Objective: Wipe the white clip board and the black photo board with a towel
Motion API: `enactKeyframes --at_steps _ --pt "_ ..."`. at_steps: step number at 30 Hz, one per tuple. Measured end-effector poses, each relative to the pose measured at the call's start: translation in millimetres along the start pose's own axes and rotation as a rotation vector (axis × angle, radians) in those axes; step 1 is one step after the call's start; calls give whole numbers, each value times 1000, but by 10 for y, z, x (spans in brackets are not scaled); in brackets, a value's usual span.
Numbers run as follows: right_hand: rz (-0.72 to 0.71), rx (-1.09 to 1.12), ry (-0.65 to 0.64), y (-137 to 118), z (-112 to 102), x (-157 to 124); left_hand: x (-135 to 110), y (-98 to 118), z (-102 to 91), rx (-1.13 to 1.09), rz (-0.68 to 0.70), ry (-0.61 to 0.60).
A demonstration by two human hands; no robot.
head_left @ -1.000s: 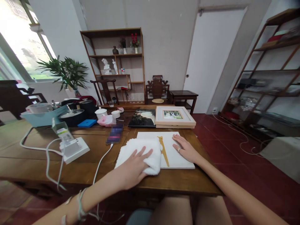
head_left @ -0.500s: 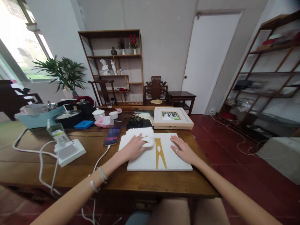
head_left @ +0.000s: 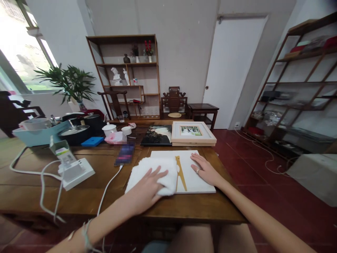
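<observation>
The white cloth (head_left: 142, 168) lay folded on the near left part of a flat white panel (head_left: 196, 180), overhanging the panel's left edge onto the wooden table (head_left: 189, 208). The left hand (head_left: 147, 186) rested palm-down on the cloth's near right corner, fingers spread wide and gripping nothing. This flat contact appeared suited to pressing the cloth against the surface rather than lifting it.

The right hand (head_left: 205, 168) lay flat on the bare right part of the panel, fingers extended and slightly apart, a ring visible on one finger. It held nothing. Its position was judged to brace the panel against sliding (the panel sat loose on the table, close to the near edge).

Between the two hands, a yellow forked strip (head_left: 181, 173) ran front to back across the panel, just beside the cloth's right edge.

Behind the panel, touching or nearly touching its far edge, stood a stack with a light framed picture (head_left: 193, 131) on top. A dark print (head_left: 157, 135) lay just left of it.

To the left of the cloth, a phone (head_left: 123, 154) lay on the table with a white cable (head_left: 106, 189) trailing toward the near edge. Farther left sat a white power unit (head_left: 76, 172) with its own cords, and beyond it a blue bin (head_left: 42, 133) and a dark pan (head_left: 75, 133), well apart from both hands.
</observation>
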State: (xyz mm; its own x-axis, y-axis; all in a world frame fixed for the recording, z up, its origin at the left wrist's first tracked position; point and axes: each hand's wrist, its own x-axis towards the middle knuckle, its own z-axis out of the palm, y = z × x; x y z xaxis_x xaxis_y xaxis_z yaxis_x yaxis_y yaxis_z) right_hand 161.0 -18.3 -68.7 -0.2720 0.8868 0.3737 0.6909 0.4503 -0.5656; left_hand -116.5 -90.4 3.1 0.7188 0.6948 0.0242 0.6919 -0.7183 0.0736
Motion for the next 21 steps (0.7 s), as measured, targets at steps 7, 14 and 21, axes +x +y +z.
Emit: enactKeyframes --at_steps 7,14,21 --pt "-15 -29 -3 8 -1 5 601 -491 60 -17 -45 168" --pt "-13 -12 -1 17 3 3 332 -50 120 0 80 153" --pt "-14 11 11 34 17 5 42 348 77 42 171 52"
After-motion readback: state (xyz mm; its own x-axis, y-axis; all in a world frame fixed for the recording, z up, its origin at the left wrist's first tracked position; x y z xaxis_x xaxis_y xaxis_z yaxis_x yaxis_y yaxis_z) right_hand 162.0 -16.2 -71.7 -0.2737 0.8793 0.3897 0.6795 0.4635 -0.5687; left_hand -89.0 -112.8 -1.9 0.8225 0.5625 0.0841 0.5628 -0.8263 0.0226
